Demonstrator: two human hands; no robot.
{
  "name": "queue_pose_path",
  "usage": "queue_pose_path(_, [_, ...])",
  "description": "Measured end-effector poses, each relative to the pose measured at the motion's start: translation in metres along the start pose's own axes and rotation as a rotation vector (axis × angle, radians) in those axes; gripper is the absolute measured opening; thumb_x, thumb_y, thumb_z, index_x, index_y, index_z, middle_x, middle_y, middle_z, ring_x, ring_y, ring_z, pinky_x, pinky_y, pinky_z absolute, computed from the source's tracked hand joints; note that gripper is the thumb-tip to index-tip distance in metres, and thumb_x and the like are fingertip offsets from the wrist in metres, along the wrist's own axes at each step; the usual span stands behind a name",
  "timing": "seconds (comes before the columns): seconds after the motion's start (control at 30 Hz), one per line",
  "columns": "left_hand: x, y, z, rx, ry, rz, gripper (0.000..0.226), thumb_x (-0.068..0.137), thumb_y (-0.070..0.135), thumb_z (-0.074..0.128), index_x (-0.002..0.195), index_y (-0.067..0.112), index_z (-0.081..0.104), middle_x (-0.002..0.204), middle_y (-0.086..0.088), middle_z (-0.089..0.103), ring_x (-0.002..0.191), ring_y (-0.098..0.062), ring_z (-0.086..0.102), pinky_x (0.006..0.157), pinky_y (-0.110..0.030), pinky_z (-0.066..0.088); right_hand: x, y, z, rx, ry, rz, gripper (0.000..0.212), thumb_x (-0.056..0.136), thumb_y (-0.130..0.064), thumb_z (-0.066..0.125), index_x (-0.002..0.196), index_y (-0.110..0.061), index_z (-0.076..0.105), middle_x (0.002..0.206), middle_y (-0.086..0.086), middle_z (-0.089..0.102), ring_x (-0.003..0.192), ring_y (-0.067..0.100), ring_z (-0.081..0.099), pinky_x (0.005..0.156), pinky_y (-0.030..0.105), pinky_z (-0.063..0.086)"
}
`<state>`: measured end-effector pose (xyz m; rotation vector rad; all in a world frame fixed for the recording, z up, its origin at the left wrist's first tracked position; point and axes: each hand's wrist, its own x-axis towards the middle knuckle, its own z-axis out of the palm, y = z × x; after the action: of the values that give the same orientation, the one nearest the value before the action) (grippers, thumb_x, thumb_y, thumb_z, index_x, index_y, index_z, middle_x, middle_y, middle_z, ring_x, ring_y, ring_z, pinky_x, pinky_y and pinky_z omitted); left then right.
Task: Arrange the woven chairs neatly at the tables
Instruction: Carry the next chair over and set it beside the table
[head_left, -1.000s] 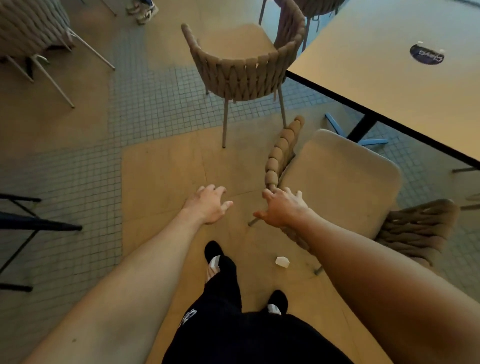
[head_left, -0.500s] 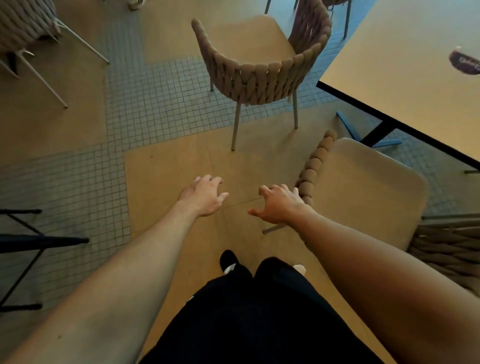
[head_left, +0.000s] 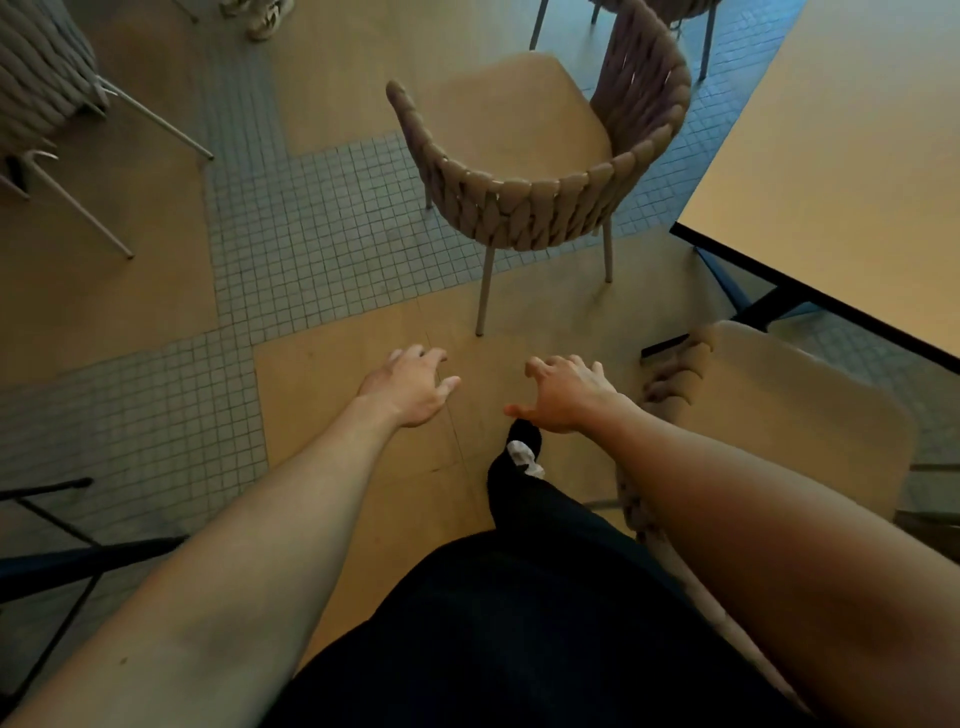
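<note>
The right hand (head_left: 563, 395) has let go of the near woven chair (head_left: 810, 415), which now sits tucked beside the desk (head_left: 841, 171); both grips are released, fingers loosely spread, and the left hand (head_left: 410, 387) holds nothing either. That chair looks placed. The next woven chair (head_left: 524, 156) stands ahead, left of the desk, angled away. Floor: tan panels and grey mosaic tile.

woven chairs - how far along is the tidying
Done: the near chair sits by the table. In hand: nothing; left hand and right hand reach forward empty. Left: the chair ahead stands off the table's corner, turned away.
</note>
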<state>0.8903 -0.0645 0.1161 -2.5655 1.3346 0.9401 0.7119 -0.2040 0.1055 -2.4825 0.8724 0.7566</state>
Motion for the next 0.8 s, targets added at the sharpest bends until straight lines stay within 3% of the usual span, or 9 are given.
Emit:
queue_pose_path(0.47, [0.165, 0.005, -0.113, 0.059, 0.091, 0.011, 0.061, 0.099, 0.057, 0.041, 0.150, 0.024, 0.037, 0.150, -0.008, 0.043, 0.139, -0.029, 0.038, 0.112, -0.049, 0.034, 0.142, 0.031, -0.110, 0.027, -0.020, 0.038, 0.079, 0.091, -0.074, 0.052, 0.149, -0.023, 0.041, 0.149, 0.010, 0.049, 0.142, 0.033, 0.038, 0.115, 0.060, 0.030])
queue_pose_path(0.8, [0.285, -0.011, -0.181, 0.216, 0.027, 0.145, 0.062, 0.095, 0.062, 0.043, 0.145, 0.025, 0.043, 0.144, -0.008, 0.047, 0.135, -0.033, 0.040, 0.111, -0.054, 0.031, 0.241, 0.030, -0.176, 0.066, -0.005, 0.155, 0.078, 0.090, -0.075, 0.052, 0.148, -0.023, 0.044, 0.148, 0.009, 0.050, 0.139, 0.035, 0.040, 0.112, 0.059, 0.032])
